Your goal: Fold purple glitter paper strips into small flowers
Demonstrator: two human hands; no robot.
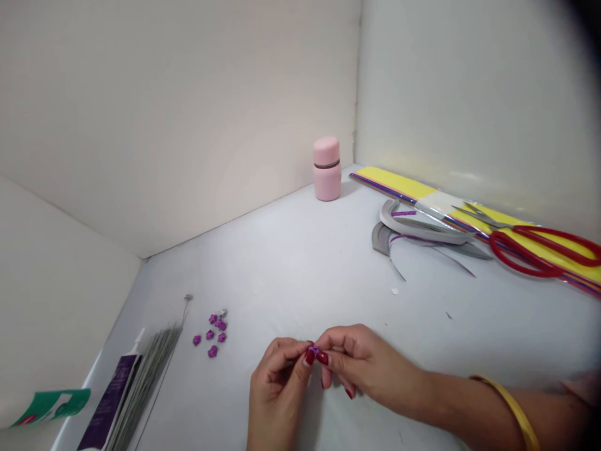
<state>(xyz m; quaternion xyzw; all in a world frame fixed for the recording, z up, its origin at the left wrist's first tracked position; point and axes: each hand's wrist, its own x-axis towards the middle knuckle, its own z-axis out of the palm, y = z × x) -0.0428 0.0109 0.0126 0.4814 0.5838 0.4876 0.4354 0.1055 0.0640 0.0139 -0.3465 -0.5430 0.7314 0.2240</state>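
Head view: left hand [282, 376] and right hand [370, 363] pinch a small purple piece [315, 351] between thumbs and fingertips, low centre; its shape mostly covered. Left forearm and purple tube [110, 396] cut off by bottom edge; red scissors [522, 230] by right edge. Walls bound tabletop [282, 269] behind; broad stretch between hands and pink bottle [327, 182]. Purple stars [222, 337] left of hands.

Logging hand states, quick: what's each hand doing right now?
Left hand: closed, pinching a small purple piece at the fingertips.
Right hand: closed, pinching the same piece from the other side.
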